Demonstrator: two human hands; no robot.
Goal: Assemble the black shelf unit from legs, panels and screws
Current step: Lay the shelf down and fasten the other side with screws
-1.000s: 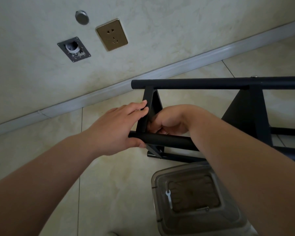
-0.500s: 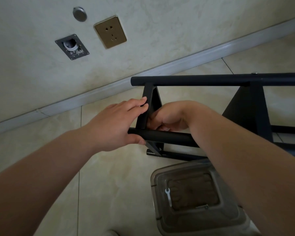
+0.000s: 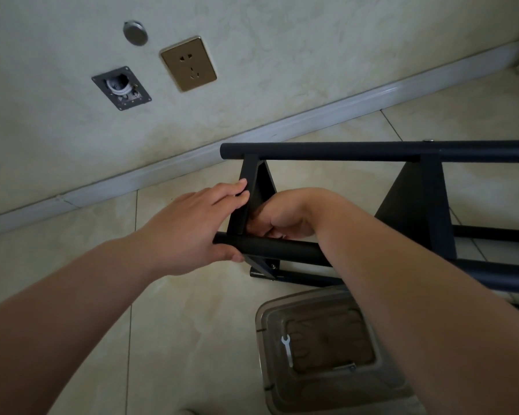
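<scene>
Our two hands on the black metal shelf frame [image 3: 372,151], which lies on its side on the pale tiled floor [image 3: 192,324].

Our left hand [image 3: 189,232] wraps the near round black leg [image 3: 282,248], fingers flat along the black end panel [image 3: 246,199]. Our right hand [image 3: 285,218] curls behind that panel; we cannot tell what it holds. Bare floor lies to the left. A clear plastic box [image 3: 327,354] sits just beside the frame's near edge.

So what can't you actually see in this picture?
Head view only:
- Right hand fingertips: hidden behind the panel and leg; any screw held can't be told.
- Shelf unit: cut off by the right edge.
- Container: partly covered by the right forearm.
- Wrench: too small for detail.
</scene>
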